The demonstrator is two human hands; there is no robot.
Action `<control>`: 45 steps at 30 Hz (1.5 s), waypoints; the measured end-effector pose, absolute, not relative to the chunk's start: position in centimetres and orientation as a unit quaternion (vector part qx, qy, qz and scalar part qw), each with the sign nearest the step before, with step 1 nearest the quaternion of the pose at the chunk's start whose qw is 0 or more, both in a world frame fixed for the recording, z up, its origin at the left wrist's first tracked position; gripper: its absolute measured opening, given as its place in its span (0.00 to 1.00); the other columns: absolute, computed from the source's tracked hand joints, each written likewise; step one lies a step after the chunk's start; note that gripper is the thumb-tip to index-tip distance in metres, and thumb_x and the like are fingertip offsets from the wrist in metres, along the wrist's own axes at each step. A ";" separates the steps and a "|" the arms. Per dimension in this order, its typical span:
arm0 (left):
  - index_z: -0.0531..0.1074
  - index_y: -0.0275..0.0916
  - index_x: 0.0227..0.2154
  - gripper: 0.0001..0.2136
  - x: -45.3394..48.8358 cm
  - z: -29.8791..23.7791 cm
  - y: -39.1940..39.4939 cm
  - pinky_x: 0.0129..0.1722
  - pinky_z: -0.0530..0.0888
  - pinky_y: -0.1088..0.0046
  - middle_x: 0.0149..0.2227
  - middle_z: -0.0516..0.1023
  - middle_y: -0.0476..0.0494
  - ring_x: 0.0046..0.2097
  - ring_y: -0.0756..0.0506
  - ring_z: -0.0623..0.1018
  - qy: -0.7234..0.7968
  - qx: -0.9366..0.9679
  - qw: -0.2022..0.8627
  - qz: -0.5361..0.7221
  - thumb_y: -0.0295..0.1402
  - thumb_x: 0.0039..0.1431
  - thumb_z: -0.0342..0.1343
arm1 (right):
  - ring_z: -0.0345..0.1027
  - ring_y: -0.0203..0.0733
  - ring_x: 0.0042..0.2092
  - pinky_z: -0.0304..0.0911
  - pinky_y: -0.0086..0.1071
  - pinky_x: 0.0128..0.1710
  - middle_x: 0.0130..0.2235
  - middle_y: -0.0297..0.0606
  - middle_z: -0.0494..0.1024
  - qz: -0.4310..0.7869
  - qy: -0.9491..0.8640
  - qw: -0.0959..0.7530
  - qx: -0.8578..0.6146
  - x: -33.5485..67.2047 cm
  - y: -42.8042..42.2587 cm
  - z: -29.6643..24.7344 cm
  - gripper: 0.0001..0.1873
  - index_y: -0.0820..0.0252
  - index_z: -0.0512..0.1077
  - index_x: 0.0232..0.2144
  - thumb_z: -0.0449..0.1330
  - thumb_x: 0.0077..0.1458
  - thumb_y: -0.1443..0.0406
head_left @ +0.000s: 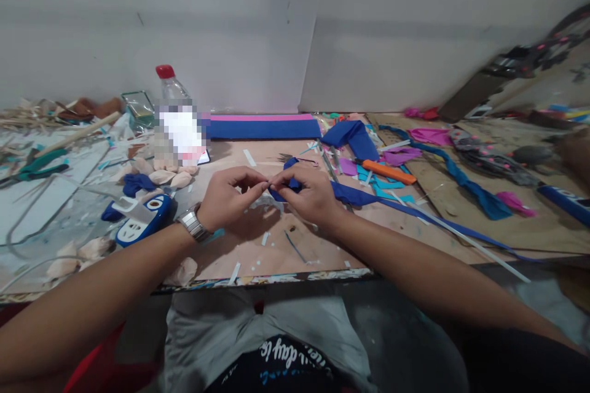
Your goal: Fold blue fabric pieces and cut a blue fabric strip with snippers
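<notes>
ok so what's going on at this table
A person's left hand and right hand meet over a cluttered table, fingertips pinching a bit of blue material. A long blue strip runs out past the right hand toward the right. An orange tool lies beyond that wrist; a lit phone is propped up beyond the left hand.

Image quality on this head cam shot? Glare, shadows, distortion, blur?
Head view: phone screen blown out to white, blocky pixelation around it; head view: soft shadows on the table below the left hand and right hand; head view: forearms look stretched toward the frame edges; head view: far right edge smeary, details there hard to tell.
</notes>
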State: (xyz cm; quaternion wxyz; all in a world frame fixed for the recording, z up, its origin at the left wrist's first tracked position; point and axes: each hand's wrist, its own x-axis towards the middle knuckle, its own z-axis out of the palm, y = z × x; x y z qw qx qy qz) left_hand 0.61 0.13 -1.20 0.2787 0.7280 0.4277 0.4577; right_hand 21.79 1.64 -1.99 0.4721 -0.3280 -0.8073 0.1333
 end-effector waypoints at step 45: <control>0.83 0.38 0.39 0.10 0.5 -2.1 0.7 0.38 0.73 0.71 0.37 0.85 0.44 0.37 0.47 0.80 0.420 0.740 0.324 0.414 0.39 0.65 0.62 | 0.76 0.43 0.39 0.67 0.37 0.43 0.37 0.36 0.83 0.159 -0.822 0.448 -0.314 21.6 2.0 -2.1 0.02 0.56 0.78 0.36 0.67 0.61 0.68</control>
